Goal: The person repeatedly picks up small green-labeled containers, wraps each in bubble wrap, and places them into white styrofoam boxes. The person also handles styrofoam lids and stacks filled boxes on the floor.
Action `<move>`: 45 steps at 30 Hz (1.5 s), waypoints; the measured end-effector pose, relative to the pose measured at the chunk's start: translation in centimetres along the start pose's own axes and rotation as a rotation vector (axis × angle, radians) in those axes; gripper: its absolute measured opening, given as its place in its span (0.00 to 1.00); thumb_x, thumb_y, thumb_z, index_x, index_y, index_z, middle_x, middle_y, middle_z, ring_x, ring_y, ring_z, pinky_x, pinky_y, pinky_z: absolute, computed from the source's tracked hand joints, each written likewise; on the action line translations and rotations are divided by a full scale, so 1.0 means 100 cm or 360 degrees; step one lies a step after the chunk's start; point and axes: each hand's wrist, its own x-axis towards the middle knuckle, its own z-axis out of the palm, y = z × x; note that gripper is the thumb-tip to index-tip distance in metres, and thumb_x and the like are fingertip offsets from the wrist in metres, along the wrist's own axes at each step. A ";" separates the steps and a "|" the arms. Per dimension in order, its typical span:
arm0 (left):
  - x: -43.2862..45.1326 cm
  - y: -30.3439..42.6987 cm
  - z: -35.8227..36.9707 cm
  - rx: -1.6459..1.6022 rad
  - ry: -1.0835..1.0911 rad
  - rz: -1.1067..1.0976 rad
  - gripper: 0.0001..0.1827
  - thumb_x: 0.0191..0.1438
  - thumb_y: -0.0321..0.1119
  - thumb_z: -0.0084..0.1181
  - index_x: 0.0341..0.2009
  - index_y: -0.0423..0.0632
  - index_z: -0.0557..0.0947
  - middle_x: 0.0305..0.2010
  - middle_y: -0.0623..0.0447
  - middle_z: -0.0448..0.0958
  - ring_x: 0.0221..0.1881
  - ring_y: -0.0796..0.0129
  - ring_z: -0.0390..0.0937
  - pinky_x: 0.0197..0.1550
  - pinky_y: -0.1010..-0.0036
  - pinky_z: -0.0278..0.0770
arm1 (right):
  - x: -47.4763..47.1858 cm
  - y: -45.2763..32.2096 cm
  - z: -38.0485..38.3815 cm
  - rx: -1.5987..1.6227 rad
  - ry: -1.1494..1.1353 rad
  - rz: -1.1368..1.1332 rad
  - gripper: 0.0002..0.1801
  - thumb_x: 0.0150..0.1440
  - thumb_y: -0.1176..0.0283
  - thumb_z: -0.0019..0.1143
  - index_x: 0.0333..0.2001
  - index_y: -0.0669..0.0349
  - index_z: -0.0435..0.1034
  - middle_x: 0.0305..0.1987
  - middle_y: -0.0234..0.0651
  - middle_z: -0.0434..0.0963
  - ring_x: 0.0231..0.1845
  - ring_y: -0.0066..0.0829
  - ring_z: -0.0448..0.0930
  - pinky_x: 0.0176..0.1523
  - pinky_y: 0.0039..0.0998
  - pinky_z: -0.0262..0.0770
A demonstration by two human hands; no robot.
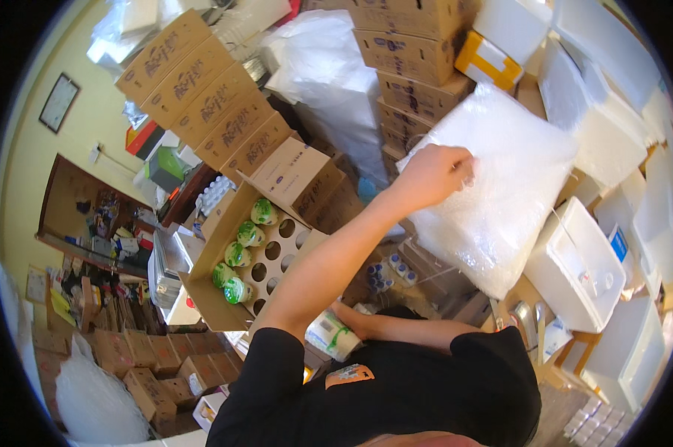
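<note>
My left arm reaches across the view to the upper right, and my left hand (439, 174) is at a thick stack of clear bubble wrap (498, 190). Its fingers are bent down at the wrap; whether they pinch a sheet cannot be made out. Lower down, my right hand (352, 323) grips a white tub with green print (331, 336) close to my chest. Left of that tub is an open cardboard carton (219, 313) with a holed divider (269, 251). Several green-topped tubs (237, 254) stand in its left row, while other holes show no tub.
Stacked printed cartons (208, 100) rise behind the open carton, with more cartons (409, 56) at the top. White foam boxes (576, 268) crowd the right side. Small blue-capped bottles (392, 271) are low down beyond my right hand. More bubble wrap (96, 396) lies at lower left.
</note>
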 end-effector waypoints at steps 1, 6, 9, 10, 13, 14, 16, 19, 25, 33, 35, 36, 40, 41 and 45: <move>-0.001 0.006 -0.013 -0.0317 0.0115 -0.0116 0.14 0.62 0.44 0.52 0.35 0.46 0.80 0.29 0.52 0.78 0.27 0.65 0.78 0.30 0.72 0.76 | -0.009 -0.004 0.009 -0.0041 0.0022 -0.0025 0.28 0.56 0.47 0.48 0.46 0.60 0.72 0.37 0.37 0.80 0.33 0.33 0.82 0.39 0.37 0.80; -0.063 0.016 -0.091 -0.1456 0.0632 -0.0114 0.18 0.65 0.49 0.48 0.40 0.47 0.77 0.32 0.55 0.78 0.27 0.72 0.74 0.28 0.78 0.70 | -0.014 -0.012 0.010 0.0117 -0.0177 0.0011 0.34 0.59 0.50 0.46 0.61 0.62 0.63 0.54 0.44 0.75 0.51 0.36 0.78 0.54 0.38 0.76; -0.166 -0.034 -0.133 -0.1852 0.1133 -0.0024 0.18 0.65 0.49 0.49 0.46 0.46 0.76 0.39 0.51 0.77 0.34 0.66 0.74 0.37 0.73 0.72 | -0.008 0.000 0.013 0.0117 -0.0301 0.0204 0.33 0.61 0.50 0.43 0.62 0.62 0.62 0.57 0.45 0.74 0.54 0.39 0.78 0.56 0.39 0.76; -0.216 -0.055 -0.143 -0.1927 0.1373 -0.0030 0.19 0.64 0.49 0.49 0.48 0.46 0.75 0.41 0.49 0.77 0.36 0.64 0.74 0.40 0.71 0.73 | -0.012 0.004 0.025 0.0089 -0.0505 0.0329 0.34 0.63 0.49 0.38 0.63 0.64 0.60 0.58 0.47 0.73 0.57 0.41 0.76 0.59 0.40 0.75; -0.382 -0.089 -0.153 -0.1936 0.2099 -0.0037 0.22 0.64 0.48 0.50 0.53 0.45 0.74 0.48 0.45 0.76 0.43 0.59 0.74 0.48 0.66 0.74 | -0.006 0.015 0.041 -0.0225 -0.0510 0.0464 0.39 0.64 0.47 0.29 0.65 0.69 0.55 0.60 0.60 0.69 0.58 0.50 0.75 0.58 0.49 0.74; -0.440 -0.082 -0.141 -0.1837 0.2349 -0.0021 0.23 0.64 0.48 0.50 0.55 0.45 0.74 0.51 0.44 0.75 0.45 0.57 0.74 0.51 0.64 0.75 | -0.003 0.020 0.041 -0.0314 -0.0449 0.0429 0.39 0.64 0.47 0.27 0.65 0.71 0.55 0.59 0.58 0.70 0.56 0.50 0.76 0.58 0.48 0.74; -0.528 -0.057 -0.099 -0.1512 0.2796 0.0096 0.24 0.63 0.46 0.51 0.57 0.44 0.73 0.52 0.43 0.76 0.47 0.55 0.75 0.55 0.63 0.75 | -0.001 0.017 0.045 -0.0385 -0.0318 0.0413 0.38 0.64 0.48 0.27 0.65 0.70 0.55 0.60 0.57 0.70 0.56 0.50 0.77 0.58 0.48 0.74; -0.608 0.031 -0.012 -0.0380 0.4038 -0.0430 0.19 0.62 0.35 0.52 0.55 0.42 0.75 0.52 0.44 0.76 0.48 0.53 0.75 0.55 0.61 0.74 | -0.005 0.021 0.057 -0.0412 -0.0363 0.0632 0.36 0.64 0.50 0.30 0.65 0.69 0.56 0.62 0.53 0.70 0.58 0.47 0.75 0.62 0.44 0.71; -0.596 0.101 0.150 0.2670 0.2495 -0.2468 0.21 0.41 0.16 0.51 0.43 0.40 0.81 0.38 0.39 0.78 0.41 0.47 0.76 0.49 0.59 0.74 | 0.011 0.057 0.081 -0.0861 -0.0733 0.1315 0.33 0.64 0.53 0.37 0.63 0.68 0.59 0.60 0.48 0.72 0.58 0.40 0.75 0.64 0.39 0.69; -0.541 0.109 0.227 0.0849 0.3195 -0.2358 0.18 0.50 0.38 0.67 0.47 0.50 0.85 0.27 0.51 0.74 0.24 0.66 0.71 0.29 0.72 0.70 | 0.053 0.142 0.104 -0.0896 -0.0898 0.1945 0.27 0.65 0.58 0.41 0.61 0.66 0.63 0.55 0.44 0.75 0.52 0.37 0.79 0.60 0.37 0.72; -0.515 0.115 0.217 0.0981 0.2937 -0.2665 0.21 0.48 0.38 0.68 0.48 0.52 0.84 0.28 0.49 0.75 0.27 0.62 0.75 0.32 0.70 0.74 | 0.061 0.169 0.089 -0.1894 -0.0800 0.1514 0.25 0.65 0.59 0.44 0.59 0.64 0.64 0.53 0.42 0.76 0.48 0.34 0.80 0.56 0.36 0.75; -0.509 0.105 0.229 0.1052 0.2839 -0.2655 0.22 0.46 0.39 0.69 0.48 0.53 0.84 0.29 0.49 0.75 0.27 0.59 0.76 0.33 0.68 0.75 | 0.065 0.174 0.078 -0.2255 -0.1200 0.1322 0.22 0.64 0.59 0.48 0.56 0.61 0.67 0.50 0.37 0.77 0.45 0.30 0.80 0.49 0.35 0.78; -0.491 0.108 0.237 0.1200 0.2815 -0.2510 0.17 0.46 0.35 0.69 0.43 0.55 0.86 0.27 0.52 0.73 0.23 0.63 0.74 0.26 0.69 0.73 | 0.065 0.193 0.098 -0.1612 -0.0778 0.1596 0.21 0.65 0.58 0.43 0.54 0.59 0.68 0.45 0.37 0.78 0.44 0.32 0.80 0.49 0.35 0.79; -0.489 0.114 0.234 0.1251 0.2865 -0.2495 0.16 0.46 0.34 0.69 0.43 0.56 0.87 0.27 0.53 0.73 0.22 0.64 0.73 0.25 0.70 0.72 | 0.068 0.198 0.105 -0.1346 -0.0668 0.1532 0.23 0.65 0.56 0.43 0.55 0.60 0.67 0.47 0.38 0.77 0.45 0.35 0.80 0.50 0.36 0.79; -0.501 0.105 0.221 0.1386 0.3413 -0.2007 0.15 0.46 0.27 0.68 0.42 0.51 0.87 0.26 0.53 0.73 0.26 0.67 0.72 0.28 0.73 0.71 | 0.080 0.225 0.141 -0.0420 -0.0422 0.1252 0.30 0.63 0.49 0.43 0.58 0.60 0.66 0.53 0.43 0.76 0.50 0.43 0.78 0.54 0.41 0.77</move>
